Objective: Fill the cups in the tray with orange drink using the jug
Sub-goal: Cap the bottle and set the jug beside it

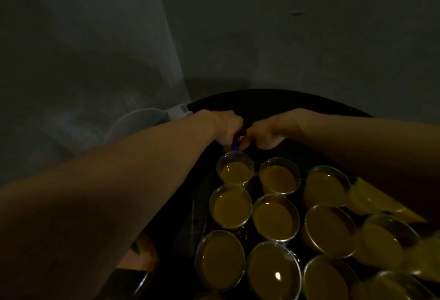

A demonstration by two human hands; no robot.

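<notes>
- My left hand and right hand meet knuckle to knuckle at the far edge of the dark tray.
- Both sets of fingers are curled downward; in this dim light I cannot tell what they grip.
- A small blue thing pokes out just under the left hand.
- The cups sit on my side of both hands, the closest just below the blue thing, packed side by side.
- Every cup I see holds orange drink.
- A pale jug stands left of the left hand, beyond that forearm.
</notes>
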